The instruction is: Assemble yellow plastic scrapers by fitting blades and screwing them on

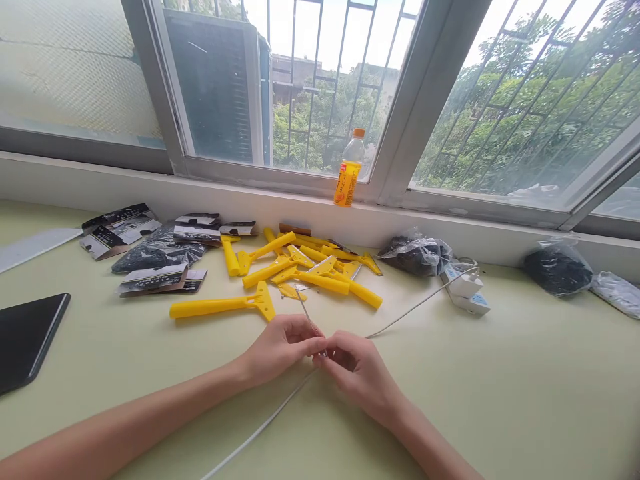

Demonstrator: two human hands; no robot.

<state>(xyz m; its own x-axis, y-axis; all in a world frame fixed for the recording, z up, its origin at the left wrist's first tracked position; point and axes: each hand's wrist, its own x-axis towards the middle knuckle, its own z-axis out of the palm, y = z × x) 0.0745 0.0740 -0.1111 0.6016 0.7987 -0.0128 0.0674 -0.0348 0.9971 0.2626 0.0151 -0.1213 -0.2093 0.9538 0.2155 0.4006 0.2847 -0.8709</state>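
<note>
My left hand (293, 343) is closed in a pinch around a thin metal rod (303, 304), whose far end points up and away toward the yellow scrapers. My right hand (363, 373) meets it, fingertips pinched together at the rod's near end. Something small and shiny shows between the fingers, too small to name. Just beyond my left hand lies a yellow scraper handle (215, 307) with a wide, flat head. Behind it is a heap of similar yellow scrapers (320, 280), some with metal blade edges. A small yellow plate (293, 292) and tiny bits lie in front of the heap.
A white cable (260, 430) runs under my hands to a power strip (467, 293). Black-and-white cardboard packaging (120, 230) and bagged black items (415, 255) line the back. A dark tablet (33, 340) lies left. An orange-capped bottle (349, 175) stands on the sill.
</note>
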